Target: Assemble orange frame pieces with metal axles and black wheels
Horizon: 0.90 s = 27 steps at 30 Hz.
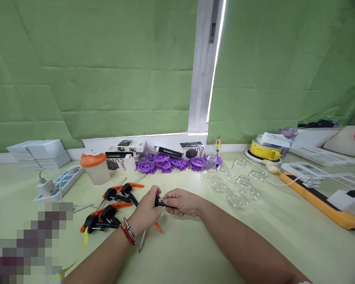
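My left hand (pixel 148 209) is closed around a small black part (pixel 157 201), with a bracelet and red band on that wrist. From the right, my right hand (pixel 182 202) pinches the narrow black end of the same part. An orange tip (pixel 158 227) and a metal rod (pixel 142 241) stick out below my left hand; whether they join the held part is hidden. Left of my hands lie several black pieces (pixel 109 215) with orange arms (pixel 136 185) and metal rods, like the one I hold.
Purple wheel-shaped parts (pixel 162 161) are heaped at the back beside printed boxes (pixel 192 150). Clear jars (pixel 237 200) stand right of centre. A shaker cup (pixel 95 169), a power strip (pixel 72 176), a yellow pot (pixel 263 151) and an orange power strip (pixel 322 201) are further out.
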Tool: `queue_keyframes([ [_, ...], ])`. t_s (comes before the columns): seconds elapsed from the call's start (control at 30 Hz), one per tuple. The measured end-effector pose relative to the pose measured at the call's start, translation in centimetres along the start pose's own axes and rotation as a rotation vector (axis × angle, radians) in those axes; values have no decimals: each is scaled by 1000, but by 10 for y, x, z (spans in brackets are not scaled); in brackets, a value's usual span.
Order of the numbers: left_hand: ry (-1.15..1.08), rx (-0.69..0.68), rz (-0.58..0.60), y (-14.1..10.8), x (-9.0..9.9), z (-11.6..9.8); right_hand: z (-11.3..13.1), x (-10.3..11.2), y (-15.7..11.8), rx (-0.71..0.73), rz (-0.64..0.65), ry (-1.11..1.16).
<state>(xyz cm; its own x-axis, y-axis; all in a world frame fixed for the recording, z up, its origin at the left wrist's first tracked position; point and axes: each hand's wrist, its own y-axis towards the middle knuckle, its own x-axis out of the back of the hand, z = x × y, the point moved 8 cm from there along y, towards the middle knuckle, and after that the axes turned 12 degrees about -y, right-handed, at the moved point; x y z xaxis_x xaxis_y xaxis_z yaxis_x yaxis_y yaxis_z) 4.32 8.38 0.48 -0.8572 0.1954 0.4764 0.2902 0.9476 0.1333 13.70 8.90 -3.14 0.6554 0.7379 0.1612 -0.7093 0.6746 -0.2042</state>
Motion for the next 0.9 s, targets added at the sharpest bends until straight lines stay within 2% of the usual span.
queue_keyframes([
  [0.1, 52, -2, 24, -2, -5, 1, -4, -4, 2, -21, 19, -47],
  [0.17, 65, -22, 0, -2, -4, 0, -4, -3, 4, -19, -37, -59],
  [0.33, 118, -74, -208, 0, 13, -2, 2, 2, 10, -3, -256, -53],
  [0.4, 162, -55, -247, 0, 15, -1, 5, 4, 11, -8, -310, -44],
  [0.5, 220, -50, -229, -3, 10, -4, 8, 11, 8, 10, -398, 17],
  [0.63, 270, -114, -229, -7, 2, -11, 12, 18, 3, 62, -521, 105],
  [0.73, 304, -124, -255, -8, 0, -11, 13, 11, 1, 71, -538, 131],
  [0.9, 406, -110, -315, -8, 2, -10, 15, -1, 2, 93, -493, 163],
])
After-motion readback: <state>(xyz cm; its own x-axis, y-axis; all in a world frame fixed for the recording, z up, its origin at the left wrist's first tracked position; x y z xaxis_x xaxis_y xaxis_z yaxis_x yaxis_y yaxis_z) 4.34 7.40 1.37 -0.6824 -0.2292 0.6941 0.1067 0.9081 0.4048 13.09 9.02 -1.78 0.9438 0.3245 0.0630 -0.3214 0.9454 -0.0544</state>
